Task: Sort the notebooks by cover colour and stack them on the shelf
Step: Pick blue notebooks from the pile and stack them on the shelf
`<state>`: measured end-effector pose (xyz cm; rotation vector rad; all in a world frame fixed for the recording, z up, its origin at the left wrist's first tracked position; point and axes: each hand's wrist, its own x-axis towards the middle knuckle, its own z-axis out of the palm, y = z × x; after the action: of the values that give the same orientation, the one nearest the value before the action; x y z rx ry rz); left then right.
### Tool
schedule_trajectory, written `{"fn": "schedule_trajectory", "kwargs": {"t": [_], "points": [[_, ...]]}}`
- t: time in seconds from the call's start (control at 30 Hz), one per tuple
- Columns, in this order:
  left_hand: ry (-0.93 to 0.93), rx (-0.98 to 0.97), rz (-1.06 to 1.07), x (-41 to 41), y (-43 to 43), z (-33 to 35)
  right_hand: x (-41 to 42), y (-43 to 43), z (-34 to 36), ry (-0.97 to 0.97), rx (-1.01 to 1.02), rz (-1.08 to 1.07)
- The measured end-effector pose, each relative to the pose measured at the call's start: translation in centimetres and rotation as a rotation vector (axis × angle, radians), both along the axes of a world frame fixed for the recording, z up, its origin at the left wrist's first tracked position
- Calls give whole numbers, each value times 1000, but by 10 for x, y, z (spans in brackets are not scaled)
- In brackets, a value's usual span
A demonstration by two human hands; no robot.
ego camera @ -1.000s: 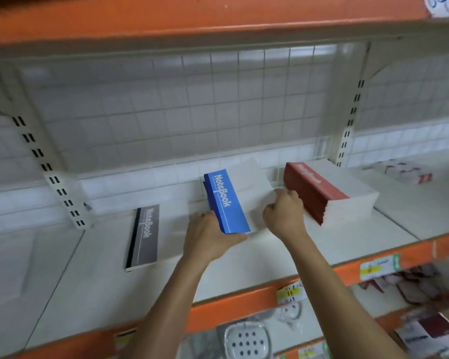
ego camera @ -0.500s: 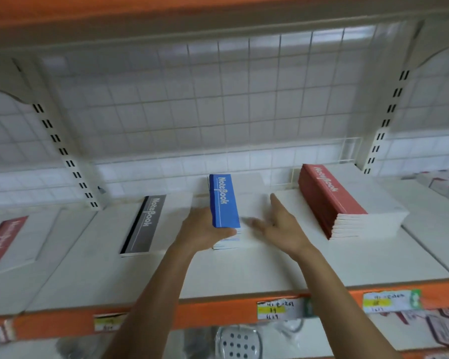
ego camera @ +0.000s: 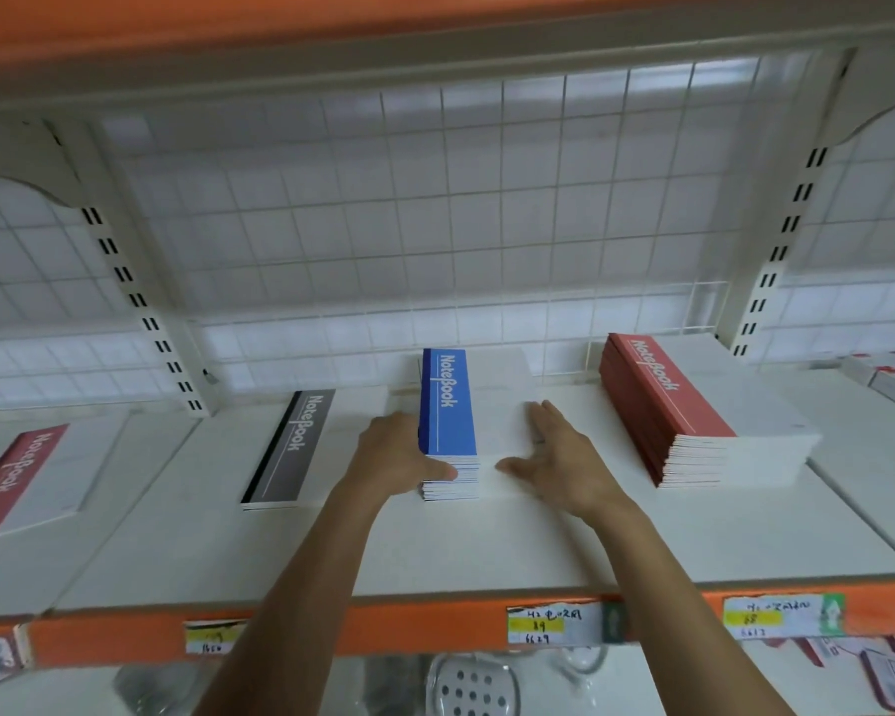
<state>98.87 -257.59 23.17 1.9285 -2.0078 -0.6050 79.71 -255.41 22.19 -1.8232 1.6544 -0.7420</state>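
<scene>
At the far left of the white shelf [ego camera: 487, 550] a single red notebook [ego camera: 16, 478] lies flat, and next along is a thin grey notebook [ego camera: 293, 447], also flat with its spine to the left. The left hand [ego camera: 394, 457] is cupped against the near left corner of the blue notebook stack [ego camera: 448, 400], which sits mid-shelf. Its thumb is wrapped across the front page edges, and the fingers lie along the spine side. The right hand [ego camera: 564, 457] lies flat on the stack's white top cover, fingers straight and slightly spread, thumb out toward the left. Just to the right, apart from it, stands a taller red notebook stack [ego camera: 667, 400]. Handwritten price labels [ego camera: 549, 625] are stuck on the orange front edge below.
</scene>
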Motion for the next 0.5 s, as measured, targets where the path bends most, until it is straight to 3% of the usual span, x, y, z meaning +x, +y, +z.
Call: {"fn": "schedule_trajectory", "kwargs": {"t": [0.17, 0.33, 0.5], "points": [[18, 3, -7, 1, 14, 3, 11, 3, 3, 126, -137, -13], [38, -131, 106, 19, 41, 11, 53, 17, 8, 138, -351, 104], [-119, -317, 249, 64, 65, -2, 124, 36, -1, 138, -454, 239]]}}
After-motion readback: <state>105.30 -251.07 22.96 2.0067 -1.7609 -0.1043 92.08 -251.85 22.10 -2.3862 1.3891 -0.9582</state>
